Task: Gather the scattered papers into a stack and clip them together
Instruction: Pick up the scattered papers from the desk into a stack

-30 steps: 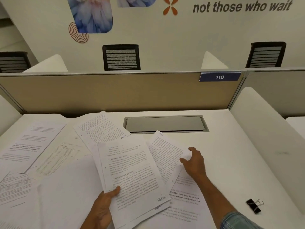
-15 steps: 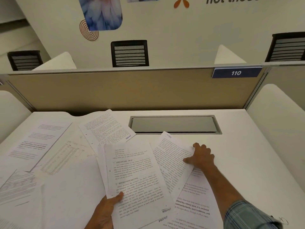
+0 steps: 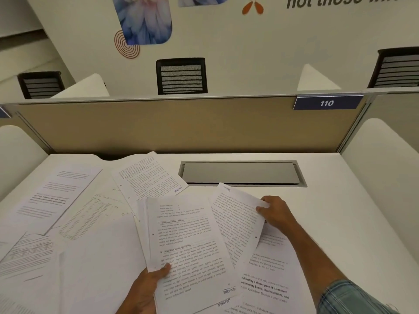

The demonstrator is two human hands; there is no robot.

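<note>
My left hand (image 3: 145,288) grips a thin stack of printed pages (image 3: 190,250) by its lower left edge, thumb on top. Just right of it, my right hand (image 3: 275,213) pinches the right edge of a single printed sheet (image 3: 235,214) and lifts that edge off the desk. Under that sheet lies a page with bold text (image 3: 267,284). More sheets are scattered over the left half of the white desk (image 3: 353,218): one (image 3: 147,177) near the back, one (image 3: 54,196) at the far left, and a table printout (image 3: 88,218). No clip is in view.
A grey cable flap (image 3: 240,173) is set into the desk behind the papers. A tan partition (image 3: 176,125) with a blue "110" tag (image 3: 326,103) closes the back. White side dividers (image 3: 385,150) flank the desk. Black chairs (image 3: 181,75) stand beyond.
My right hand went from pressing flat on the right sheet to pinching its edge and raising it. The view shifted left and the black binder clip at the lower right left the frame.
</note>
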